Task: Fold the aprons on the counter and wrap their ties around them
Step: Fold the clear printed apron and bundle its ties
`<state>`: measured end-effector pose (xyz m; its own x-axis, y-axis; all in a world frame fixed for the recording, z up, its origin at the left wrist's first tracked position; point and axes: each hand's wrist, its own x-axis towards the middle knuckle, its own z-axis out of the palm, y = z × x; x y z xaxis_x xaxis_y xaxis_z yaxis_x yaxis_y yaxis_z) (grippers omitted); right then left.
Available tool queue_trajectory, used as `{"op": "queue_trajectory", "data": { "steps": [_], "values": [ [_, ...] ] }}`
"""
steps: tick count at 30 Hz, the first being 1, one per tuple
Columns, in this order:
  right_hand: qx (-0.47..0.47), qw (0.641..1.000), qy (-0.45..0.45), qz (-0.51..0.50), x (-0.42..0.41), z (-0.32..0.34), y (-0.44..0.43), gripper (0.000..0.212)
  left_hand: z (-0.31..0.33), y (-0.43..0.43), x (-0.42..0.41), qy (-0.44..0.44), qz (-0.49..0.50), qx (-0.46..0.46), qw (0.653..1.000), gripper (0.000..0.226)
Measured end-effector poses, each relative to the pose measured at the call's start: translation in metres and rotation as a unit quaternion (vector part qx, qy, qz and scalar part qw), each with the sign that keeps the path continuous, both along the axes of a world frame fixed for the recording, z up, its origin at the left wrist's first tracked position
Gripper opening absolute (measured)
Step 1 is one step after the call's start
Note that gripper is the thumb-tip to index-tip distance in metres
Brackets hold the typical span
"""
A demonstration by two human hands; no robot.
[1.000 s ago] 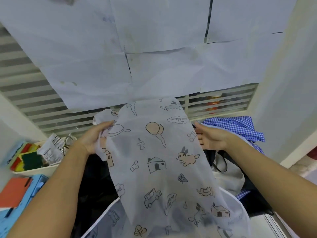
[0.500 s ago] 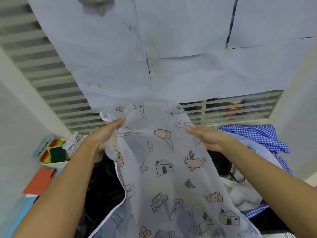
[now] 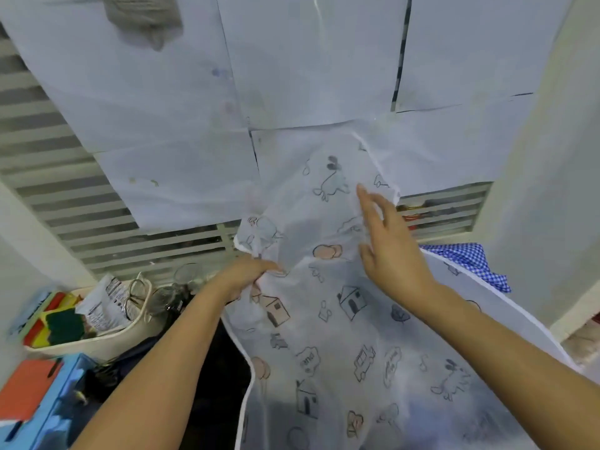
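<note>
A sheer white apron (image 3: 350, 336) printed with small houses, cars, balloons and rabbits hangs in front of me, its upper edge raised against the papered window. My left hand (image 3: 246, 276) pinches the apron's left edge in a closed grip. My right hand (image 3: 388, 245) is higher, fingers spread and lying flat against the cloth near the top right, with a flap of apron standing up behind it. A blue-and-white checked apron (image 3: 470, 261) lies crumpled at the right behind the white one. Dark fabric (image 3: 217, 368) lies on the counter below my left arm.
A white basket (image 3: 94, 339) at the left holds sponges, a packet and wire utensils. Glass jars (image 3: 181, 287) stand beside it. A blue box with an orange lid (image 3: 29, 394) sits at the lower left. Louvred window slats covered with paper sheets (image 3: 292, 76) fill the background.
My right hand has let go of the top edge and risen with fingers spread, pushing a flap of apron upward. My left hand has shifted right and bunched the left edge.
</note>
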<state>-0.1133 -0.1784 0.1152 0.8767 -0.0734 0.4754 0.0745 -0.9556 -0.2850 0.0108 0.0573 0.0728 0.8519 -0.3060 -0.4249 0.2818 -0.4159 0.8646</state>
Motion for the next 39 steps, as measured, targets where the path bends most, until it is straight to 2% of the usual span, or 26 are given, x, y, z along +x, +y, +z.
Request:
{"op": "queue_trajectory", "data": {
  "steps": [1,2,4,5,8,9,11,13,15,17,20,22,23,24,26,28,30,32,34,36,39],
  "values": [
    [-0.038,0.992,0.118,0.017,0.0,-0.017,0.0,0.079,-0.006,0.01,0.002,0.018,-0.003,0.064,0.998,0.034],
    [-0.044,0.966,0.25,0.04,0.0,-0.032,-0.002,0.073,-0.013,0.024,0.003,0.035,-0.006,0.137,0.99,0.027],
    [0.057,0.89,0.447,0.073,0.006,-0.061,-0.011,0.05,-0.025,0.051,0.001,0.073,-0.03,0.281,0.957,0.014],
    [0.114,0.871,0.473,0.072,0.01,-0.073,-0.017,0.034,-0.031,0.062,0.0,0.089,-0.048,0.335,0.937,0.011],
    [0.168,0.918,0.359,-0.018,0.03,-0.101,-0.04,0.02,-0.045,0.077,-0.007,0.078,-0.063,0.412,0.906,0.016],
    [0.174,0.93,0.32,-0.049,0.038,-0.107,-0.046,0.038,-0.048,0.078,-0.008,0.067,-0.057,0.41,0.908,0.02],
    [0.221,0.917,0.319,-0.094,0.048,-0.111,-0.054,0.072,-0.054,0.079,-0.009,0.057,-0.036,0.393,0.917,0.028],
    [0.254,0.891,0.357,-0.119,0.054,-0.122,-0.058,0.077,-0.06,0.082,-0.01,0.06,-0.01,0.368,0.928,0.032],
    [0.27,0.88,0.37,-0.127,0.059,-0.136,-0.059,0.073,-0.065,0.089,-0.011,0.062,0.018,0.309,0.949,0.031],
    [0.294,0.883,0.341,-0.13,0.063,-0.145,-0.057,0.06,-0.066,0.094,-0.012,0.051,0.049,0.205,0.976,0.04],
    [0.297,0.902,0.295,-0.106,0.073,-0.148,-0.056,0.026,-0.063,0.1,-0.008,0.061,0.127,0.064,0.988,0.078],
    [0.302,0.901,0.302,-0.082,0.08,-0.139,-0.058,0.017,-0.063,0.101,-0.001,0.071,0.173,-0.008,0.982,0.095],
    [0.311,0.894,0.317,-0.062,0.083,-0.132,-0.059,0.014,-0.06,0.101,0.0,0.071,0.183,-0.029,0.98,0.093],
    [0.322,0.884,0.337,-0.04,0.085,-0.124,-0.062,0.011,-0.053,0.099,-0.001,0.071,0.186,-0.048,0.979,0.082],
    [0.338,0.871,0.356,-0.002,0.087,-0.102,-0.073,0.012,-0.043,0.096,-0.003,0.07,0.187,-0.095,0.975,0.046],
    [0.364,0.877,0.313,-0.004,0.087,-0.079,-0.095,0.009,-0.036,0.097,0.003,0.051,0.208,-0.148,0.966,0.025],
    [0.393,0.895,0.199,-0.074,0.09,-0.061,-0.126,0.016,-0.023,0.104,0.014,-0.037,0.288,-0.187,0.938,0.012],
    [0.389,0.905,0.075,-0.158,0.095,-0.049,-0.155,0.027,-0.01,0.112,0.031,-0.106,0.345,-0.207,0.909,0.014],
    [0.383,0.902,0.023,-0.198,0.1,-0.038,-0.172,0.036,0.0,0.109,0.042,-0.101,0.319,-0.21,0.919,0.018],
    [0.356,0.909,0.049,-0.211,0.106,-0.03,-0.182,0.033,0.012,0.1,0.044,-0.065,0.267,-0.175,0.945,0.023],
    [0.29,0.921,0.16,-0.206,0.111,-0.014,-0.189,0.014,0.027,0.089,0.043,0.01,0.145,-0.103,0.984,0.025]
  ]
}}
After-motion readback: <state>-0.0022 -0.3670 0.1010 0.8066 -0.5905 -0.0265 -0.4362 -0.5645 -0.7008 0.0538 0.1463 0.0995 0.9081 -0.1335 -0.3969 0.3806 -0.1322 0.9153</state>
